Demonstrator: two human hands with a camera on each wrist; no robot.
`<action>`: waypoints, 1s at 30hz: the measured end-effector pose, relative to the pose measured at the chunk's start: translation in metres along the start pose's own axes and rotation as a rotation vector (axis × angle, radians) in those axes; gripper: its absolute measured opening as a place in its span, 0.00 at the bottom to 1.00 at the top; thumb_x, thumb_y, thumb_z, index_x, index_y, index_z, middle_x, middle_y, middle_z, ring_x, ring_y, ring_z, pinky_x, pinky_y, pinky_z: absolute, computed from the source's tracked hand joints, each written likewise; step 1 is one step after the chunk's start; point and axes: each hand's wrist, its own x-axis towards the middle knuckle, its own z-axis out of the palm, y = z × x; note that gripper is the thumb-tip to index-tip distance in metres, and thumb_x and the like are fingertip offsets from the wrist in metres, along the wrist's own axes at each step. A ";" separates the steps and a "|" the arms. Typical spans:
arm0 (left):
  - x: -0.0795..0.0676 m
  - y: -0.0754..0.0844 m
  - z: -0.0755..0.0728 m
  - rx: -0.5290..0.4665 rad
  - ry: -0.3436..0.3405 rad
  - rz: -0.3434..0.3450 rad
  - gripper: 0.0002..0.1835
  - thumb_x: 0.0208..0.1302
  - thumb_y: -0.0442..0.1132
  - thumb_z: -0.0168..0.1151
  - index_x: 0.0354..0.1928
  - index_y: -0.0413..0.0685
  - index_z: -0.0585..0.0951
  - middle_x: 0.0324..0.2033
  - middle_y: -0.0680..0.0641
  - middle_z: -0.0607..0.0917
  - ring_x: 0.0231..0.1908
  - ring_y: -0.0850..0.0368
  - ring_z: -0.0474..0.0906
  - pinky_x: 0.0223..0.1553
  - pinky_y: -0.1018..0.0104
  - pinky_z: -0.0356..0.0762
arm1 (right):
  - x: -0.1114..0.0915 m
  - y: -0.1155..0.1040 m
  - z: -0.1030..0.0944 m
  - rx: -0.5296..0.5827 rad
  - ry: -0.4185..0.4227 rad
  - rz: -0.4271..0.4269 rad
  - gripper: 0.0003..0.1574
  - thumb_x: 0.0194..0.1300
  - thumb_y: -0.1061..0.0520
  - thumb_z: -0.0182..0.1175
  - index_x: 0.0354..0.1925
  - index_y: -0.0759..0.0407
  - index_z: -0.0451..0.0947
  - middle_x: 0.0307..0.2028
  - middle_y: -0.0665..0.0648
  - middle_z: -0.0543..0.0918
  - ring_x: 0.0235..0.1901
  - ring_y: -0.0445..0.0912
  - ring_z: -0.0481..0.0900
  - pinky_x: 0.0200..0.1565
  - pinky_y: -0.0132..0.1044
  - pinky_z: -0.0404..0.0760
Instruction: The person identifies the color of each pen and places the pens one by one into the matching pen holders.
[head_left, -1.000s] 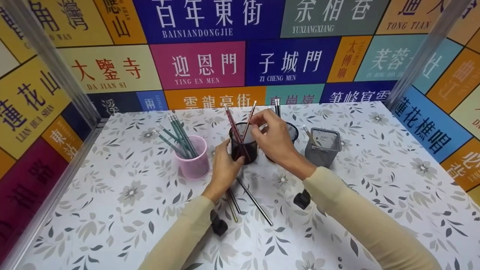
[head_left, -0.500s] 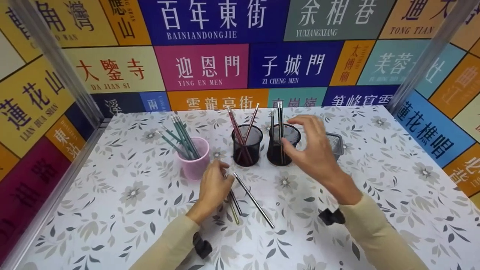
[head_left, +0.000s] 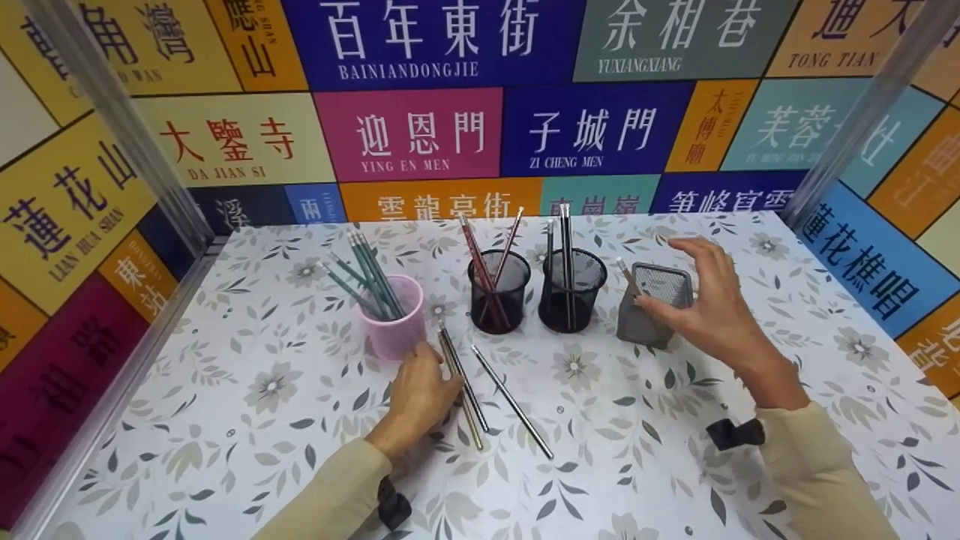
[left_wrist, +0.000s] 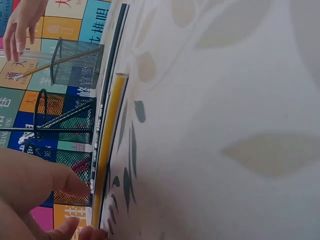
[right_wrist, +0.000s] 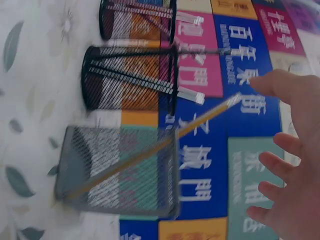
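Note:
My left hand point(head_left: 421, 390) rests low over the table, fingers loosely bent, just left of a yellow-striped pencil point(head_left: 461, 390) and a dark pencil point(head_left: 470, 388) lying side by side. In the left wrist view its fingertips are close to the yellow pencil point(left_wrist: 110, 135). A third, silvery dark pencil point(head_left: 513, 401) lies to their right. My right hand point(head_left: 716, 315), thumb and fingers spread, is at the right side of a grey square mesh pencil holder point(head_left: 643, 322). One yellow pencil point(right_wrist: 200, 119) leans inside that holder, its tip near the thumb in the head view.
A pink cup point(head_left: 394, 337) with several green pencils point(head_left: 367, 270) stands just beyond the left hand. Two round black mesh holders stand mid-table: one point(head_left: 499, 315) has red pencils point(head_left: 478, 255), the other point(head_left: 570, 315) black pencils point(head_left: 566, 240). Printed panels point(head_left: 409, 135) border the table's back.
Both hands have left the black holder with the red pencils. The right hand moved right to the grey holder; the left came down and forward beside the pencils lying on the table.

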 end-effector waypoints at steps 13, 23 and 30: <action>0.011 0.005 0.006 0.021 -0.031 0.015 0.22 0.54 0.37 0.70 0.45 0.32 0.72 0.41 0.29 0.80 0.45 0.34 0.81 0.50 0.43 0.79 | -0.010 0.047 0.006 0.157 -0.217 0.285 0.76 0.56 0.43 0.74 0.80 0.54 0.31 0.79 0.68 0.40 0.77 0.68 0.41 0.71 0.73 0.48; 0.017 0.000 -0.002 0.067 -0.032 0.106 0.04 0.51 0.30 0.63 0.24 0.36 0.77 0.28 0.33 0.85 0.32 0.41 0.84 0.39 0.46 0.84 | -0.006 0.056 0.021 0.209 -0.160 0.288 0.81 0.54 0.47 0.76 0.79 0.53 0.23 0.79 0.68 0.40 0.77 0.69 0.42 0.72 0.71 0.50; 0.020 -0.001 -0.007 0.033 -0.042 0.105 0.19 0.47 0.27 0.60 0.12 0.51 0.64 0.19 0.42 0.80 0.24 0.51 0.73 0.33 0.52 0.82 | 0.000 0.064 0.023 0.273 -0.178 0.355 0.82 0.56 0.48 0.76 0.78 0.52 0.20 0.80 0.66 0.37 0.77 0.71 0.41 0.73 0.69 0.50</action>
